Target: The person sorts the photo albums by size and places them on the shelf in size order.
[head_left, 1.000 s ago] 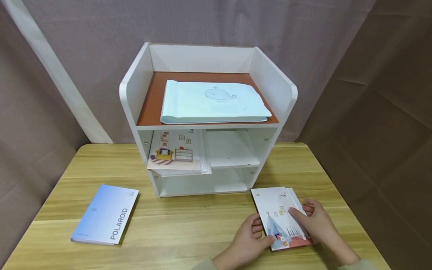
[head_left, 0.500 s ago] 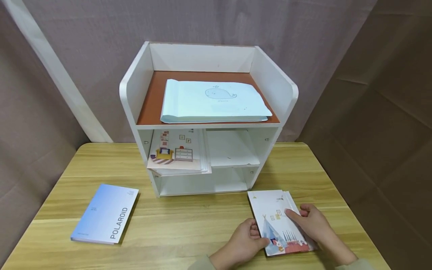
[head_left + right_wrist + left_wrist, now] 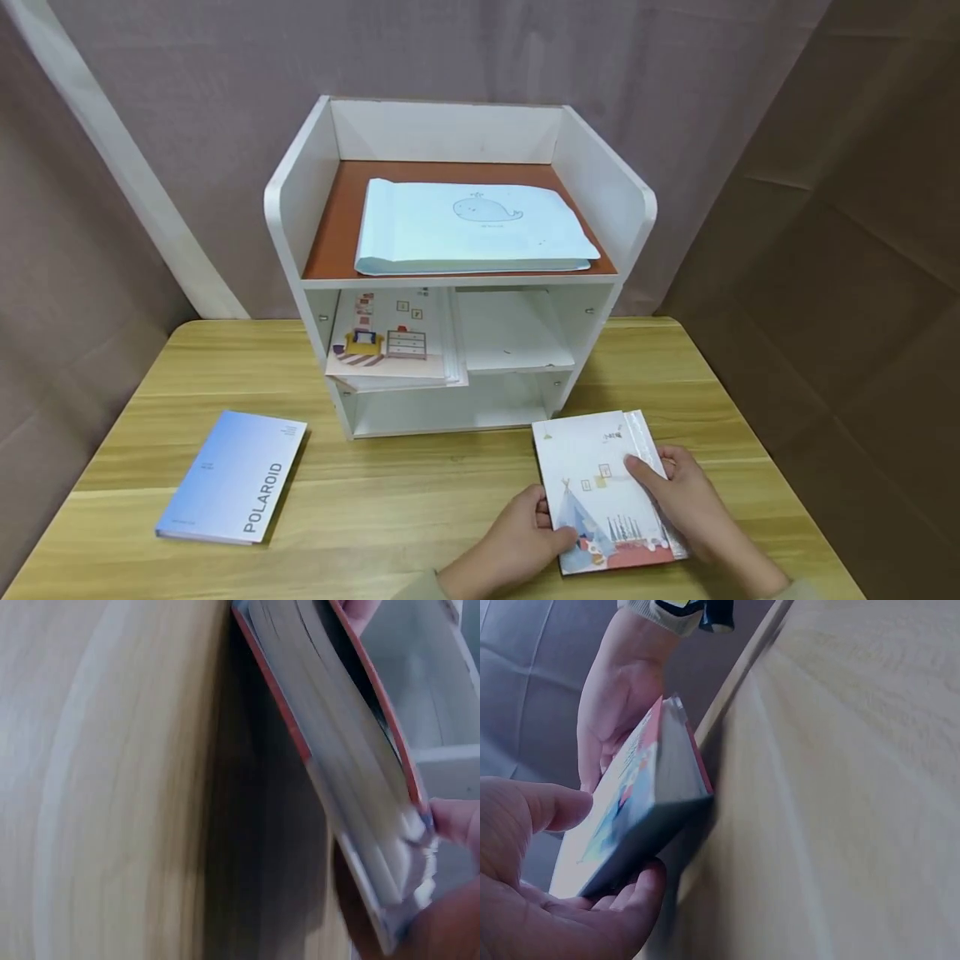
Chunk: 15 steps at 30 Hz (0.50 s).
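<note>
A white book with a tent drawing on its cover is held between both hands at the front right of the table. My left hand grips its left side near the lower corner, thumb on the cover and fingers curled beneath. On the opposite side, my right hand holds the spine edge, its thumb lying on the cover. In the right wrist view the page block of the book faces the camera, with a dark shadow on the wood beside it. In the left wrist view the book is tilted, raised off the table.
A white shelf unit stands at the back middle. A whale-drawing book lies on its top, and books with a furniture drawing stick out of the middle shelf's left side. A blue POLAROID book lies on the table at left.
Both hands have moved left with the white book, which dipped toward the person and then came back up a little. The other books and the shelf unit are unmoved.
</note>
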Each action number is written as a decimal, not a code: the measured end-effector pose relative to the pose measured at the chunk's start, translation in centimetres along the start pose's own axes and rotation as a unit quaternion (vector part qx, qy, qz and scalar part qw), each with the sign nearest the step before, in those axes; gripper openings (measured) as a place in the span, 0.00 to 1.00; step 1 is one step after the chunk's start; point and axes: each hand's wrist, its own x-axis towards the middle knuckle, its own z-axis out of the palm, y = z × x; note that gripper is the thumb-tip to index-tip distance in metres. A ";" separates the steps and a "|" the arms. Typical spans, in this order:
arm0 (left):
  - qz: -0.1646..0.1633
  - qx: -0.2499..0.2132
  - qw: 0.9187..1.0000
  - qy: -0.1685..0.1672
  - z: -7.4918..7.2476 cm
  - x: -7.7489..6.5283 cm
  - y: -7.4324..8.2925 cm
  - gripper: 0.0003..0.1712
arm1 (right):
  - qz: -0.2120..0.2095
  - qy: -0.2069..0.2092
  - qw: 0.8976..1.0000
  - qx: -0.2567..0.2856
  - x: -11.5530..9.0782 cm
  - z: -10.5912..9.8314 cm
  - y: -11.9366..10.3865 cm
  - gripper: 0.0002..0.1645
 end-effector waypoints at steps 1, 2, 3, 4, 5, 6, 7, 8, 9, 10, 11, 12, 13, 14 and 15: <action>0.004 0.001 1.000 -0.001 -0.3 -0.2 0.2 0.22 | -0.005 0.000 1.000 0.012 -0.1 0.2 -0.1 0.49; 0.010 0.003 1.000 -0.001 -0.7 -0.4 0.4 0.23 | -0.014 0.001 1.000 0.019 -0.2 0.5 -0.3 0.48; 0.012 0.002 1.000 0.000 -1.0 -0.6 0.7 0.23 | -0.024 0.004 1.000 0.020 -0.3 0.7 -0.5 0.48; 0.014 0.003 1.000 0.002 -1.3 -0.9 1.0 0.23 | -0.033 0.004 0.999 0.027 -0.5 0.9 -0.8 0.47; 0.017 0.004 1.000 0.004 -1.6 -1.1 1.2 0.23 | -0.045 0.005 0.998 0.034 -0.6 1.1 -1.1 0.45; 0.018 0.001 1.000 0.005 -1.9 -1.3 1.5 0.23 | -0.059 0.007 0.997 0.039 -0.8 1.3 -1.3 0.44; 0.021 -0.001 1.000 0.007 -2.2 -1.4 1.7 0.23 | -0.073 0.009 0.996 0.042 -1.0 1.5 -1.6 0.43; 0.024 -0.007 1.000 0.008 -2.4 -1.6 1.9 0.24 | -0.087 0.011 0.995 0.046 -1.2 1.7 -1.9 0.41; 0.027 -0.011 1.000 0.011 -2.7 -1.7 2.0 0.24 | -0.099 0.012 0.994 0.052 -1.3 1.9 -2.2 0.39; 0.033 -0.016 0.999 0.012 -2.9 -1.8 2.1 0.25 | -0.113 0.011 0.992 0.059 -1.5 2.1 -2.5 0.37; 0.039 -0.019 0.999 0.013 -3.1 -2.0 2.2 0.26 | -0.127 0.014 0.990 0.061 -1.7 2.3 -2.9 0.35; 0.047 -0.022 0.999 0.016 -3.3 -2.1 2.3 0.28 | -0.139 0.016 0.988 0.064 -1.8 2.5 -3.2 0.33; 0.055 -0.022 0.998 0.018 -3.5 -2.2 2.4 0.30 | -0.152 0.016 0.986 0.070 -1.9 2.6 -3.5 0.31; 0.064 -0.022 0.998 0.018 -3.8 -2.3 2.5 0.31 | -0.163 0.016 0.983 0.077 -2.0 2.8 -3.7 0.29; 0.075 -0.019 0.997 0.019 -4.0 -2.4 2.6 0.32 | -0.176 0.015 0.980 0.086 -2.1 2.9 -4.0 0.27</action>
